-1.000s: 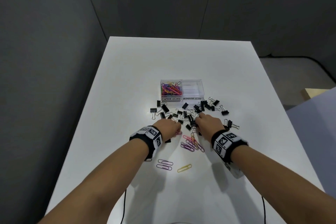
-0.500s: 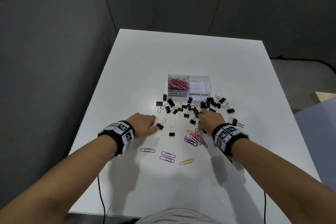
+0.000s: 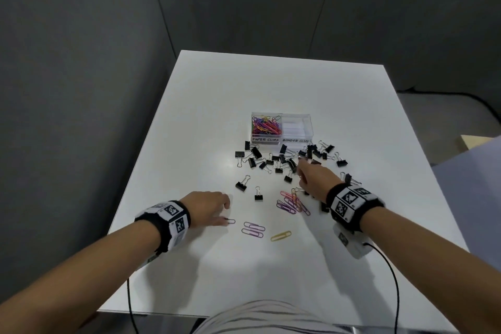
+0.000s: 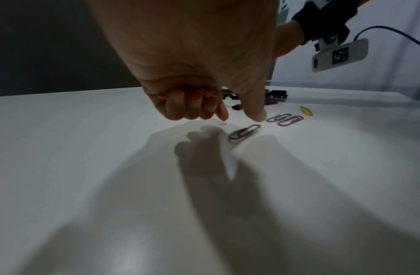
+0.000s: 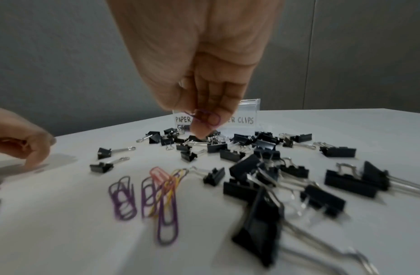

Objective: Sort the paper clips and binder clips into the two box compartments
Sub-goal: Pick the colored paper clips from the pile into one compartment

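Purple paper clip [image 4: 244, 133] lies flat, pointing at left hand [image 3: 210, 207] fingertips.

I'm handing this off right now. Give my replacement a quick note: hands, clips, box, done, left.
Left hand: pink clips curled in its fingers, hovering over a purple paper clip on the table.
Right hand: pinches purple paper clips above the binder clips.
Box: the paper clip side holds coloured clips; the binder clip side looks empty.
Left: loose paper clips near the hands, every binder clip.
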Tool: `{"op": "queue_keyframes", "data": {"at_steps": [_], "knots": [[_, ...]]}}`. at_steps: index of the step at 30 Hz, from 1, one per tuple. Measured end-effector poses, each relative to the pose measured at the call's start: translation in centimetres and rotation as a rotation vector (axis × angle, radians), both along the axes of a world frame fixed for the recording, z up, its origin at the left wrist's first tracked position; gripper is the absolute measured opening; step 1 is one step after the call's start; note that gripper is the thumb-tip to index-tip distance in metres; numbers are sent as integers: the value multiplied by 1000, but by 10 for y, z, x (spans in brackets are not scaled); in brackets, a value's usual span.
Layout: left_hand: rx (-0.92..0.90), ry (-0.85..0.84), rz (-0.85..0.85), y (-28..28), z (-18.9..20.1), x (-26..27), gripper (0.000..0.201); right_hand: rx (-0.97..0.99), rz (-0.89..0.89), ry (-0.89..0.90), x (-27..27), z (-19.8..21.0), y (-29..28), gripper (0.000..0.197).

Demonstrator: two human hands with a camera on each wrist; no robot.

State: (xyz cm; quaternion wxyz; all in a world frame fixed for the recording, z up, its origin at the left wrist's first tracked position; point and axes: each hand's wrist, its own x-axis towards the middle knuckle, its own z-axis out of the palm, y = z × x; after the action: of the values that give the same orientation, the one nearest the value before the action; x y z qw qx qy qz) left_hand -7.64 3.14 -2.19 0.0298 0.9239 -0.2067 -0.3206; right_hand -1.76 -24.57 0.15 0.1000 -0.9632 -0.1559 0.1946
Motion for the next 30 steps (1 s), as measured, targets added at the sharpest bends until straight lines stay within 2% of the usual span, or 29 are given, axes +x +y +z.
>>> {"op": "queue_keyframes", "data": {"at_steps": [4, 11, 15, 18, 22, 27, 30], "knots": [[-29, -60, -80, -11, -9, 0, 31, -87, -83, 128, -21, -13, -10, 13], [-66, -123, -75, -32, -12, 18, 28, -162, -53, 45, -33, -23, -5, 56], [-125, -122, -104, -51, -8, 23, 29, -240, -20, 27, -32, -28, 14, 70], [-134, -62, -134, -60, -9, 20, 30, -237, -37, -1, -33, -32, 22, 66], [-146, 25, -71, -66, -8, 11, 31, -224, -54, -44, -35, -32, 20, 56], [-123, 16, -165, -68, -13, -1, 36, -251, -78, -41, -42, -31, 12, 52], [-102, 44, -160, -69, -19, 1, 35, -220, -67, -17, -39, -32, 14, 43]]}}
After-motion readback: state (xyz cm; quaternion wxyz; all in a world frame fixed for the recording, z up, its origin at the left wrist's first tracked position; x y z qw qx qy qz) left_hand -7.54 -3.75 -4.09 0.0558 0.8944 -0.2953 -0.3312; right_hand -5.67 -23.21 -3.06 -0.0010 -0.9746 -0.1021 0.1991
